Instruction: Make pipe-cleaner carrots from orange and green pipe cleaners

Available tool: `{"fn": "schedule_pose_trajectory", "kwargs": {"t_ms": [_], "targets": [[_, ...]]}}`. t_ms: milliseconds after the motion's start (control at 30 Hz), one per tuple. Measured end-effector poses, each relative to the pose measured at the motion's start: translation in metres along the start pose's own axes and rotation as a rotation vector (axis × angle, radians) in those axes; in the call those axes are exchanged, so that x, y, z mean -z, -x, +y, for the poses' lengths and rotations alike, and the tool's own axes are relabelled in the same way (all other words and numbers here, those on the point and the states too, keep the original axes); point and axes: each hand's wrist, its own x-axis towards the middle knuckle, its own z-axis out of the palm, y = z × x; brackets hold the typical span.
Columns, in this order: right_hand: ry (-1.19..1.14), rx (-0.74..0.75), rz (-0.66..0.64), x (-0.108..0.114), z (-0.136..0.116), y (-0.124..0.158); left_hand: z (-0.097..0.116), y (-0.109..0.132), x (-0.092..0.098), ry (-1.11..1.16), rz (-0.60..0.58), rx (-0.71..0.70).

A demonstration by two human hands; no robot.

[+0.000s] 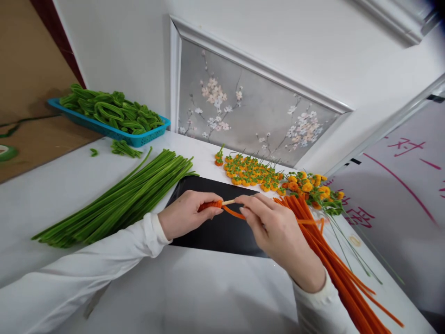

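Observation:
Between my hands, over a black mat (212, 234), is a thin pale wooden stick (228, 202) with an orange pipe cleaner (233, 212) coiled round its left part. My left hand (186, 211) is closed, pinching the coiled orange part between thumb and fingers. My right hand (273, 227) is closed with its fingertips at the bare right end of the stick. The pipe cleaner's loose length runs from the coil toward my right fingers, and its far end passes behind that hand. Beside my right wrist lies a bundle of orange pipe cleaners (333, 264).
Green pipe cleaners (118, 204) lie in a bundle at left. Behind them stands a blue basket (146, 137) of bent green pieces. Small orange-yellow flowers (250, 170) sit in rows at the back, with stemmed flowers (313, 185) to their right. A framed floral panel (243, 93) backs the table.

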Motion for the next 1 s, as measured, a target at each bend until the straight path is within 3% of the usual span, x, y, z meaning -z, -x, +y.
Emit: {"fn": "schedule_pose_trajectory", "kwargs": {"t_ms": [167, 367, 500, 633, 1000], "targets": [[0.005, -0.156, -0.016, -0.017, -0.010, -0.003, 0.002, 0.001, -0.006, 0.055, 0.011, -0.011], [-0.425, -0.338, -0.001, -0.037, -0.013, -0.012, 0.009, 0.003, -0.008, -0.011, 0.056, -0.042], [-0.683, -0.351, -0.018, -0.047, -0.010, -0.013, 0.014, 0.004, -0.009, -0.024, 0.084, -0.055], [-0.801, -0.353, -0.017, -0.050, -0.008, -0.014, 0.015, 0.004, -0.011, -0.038, 0.102, -0.076], [-0.766, -0.357, 0.004, -0.048, -0.005, -0.014, 0.016, 0.006, -0.010, 0.013, 0.049, -0.035]]}}
